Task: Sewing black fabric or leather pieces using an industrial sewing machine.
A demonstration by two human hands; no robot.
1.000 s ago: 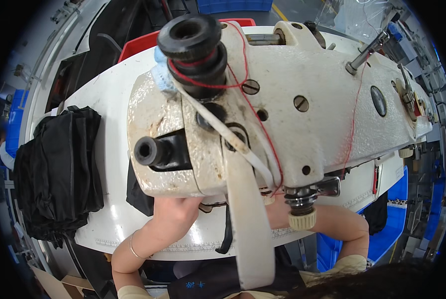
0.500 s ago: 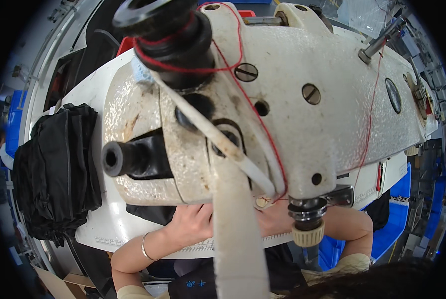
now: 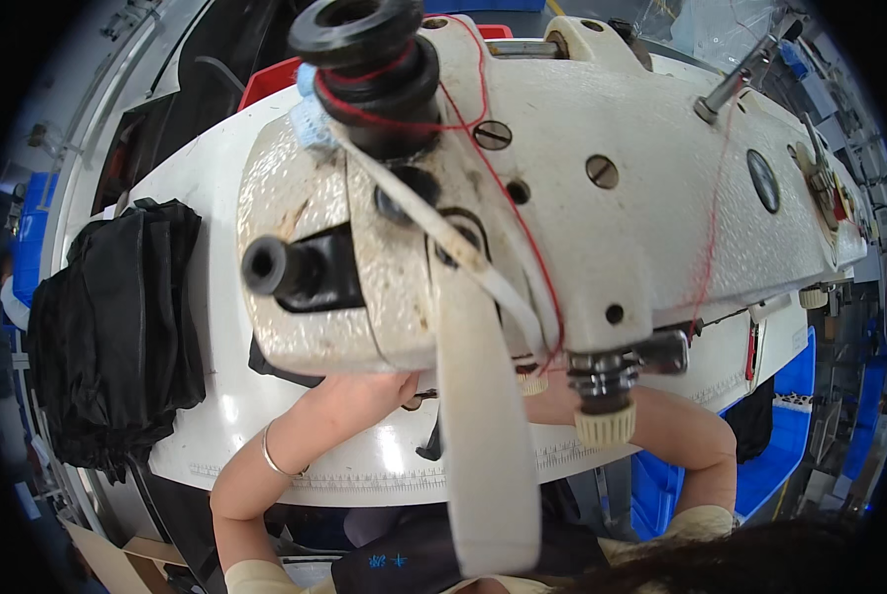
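Observation:
A white sewing machine head (image 3: 562, 247) fills the middle, with red thread (image 3: 537, 272) strung over it. My left hand (image 3: 369, 394), bent at the knuckles, reaches under the machine's near edge from the left. Its fingertips are hidden there. A corner of black fabric (image 3: 277, 364) shows beneath the machine beside that hand. My right hand (image 3: 554, 404) comes in from the right, with its fingers covered by the machine and the long white lever (image 3: 488, 445). What either hand holds cannot be seen.
Folded black fabric pieces (image 3: 116, 327) are piled on the left of the white table (image 3: 235, 436). A ruler strip (image 3: 384, 475) runs along its near edge. Blue bins (image 3: 780, 455) stand low on the right. A small dark hooked part (image 3: 429, 443) shows beside the lever.
Both hands have shifted farther under the machine, so less of the fingers shows. The machine sits a little higher in view, and less black fabric shows by my left hand.

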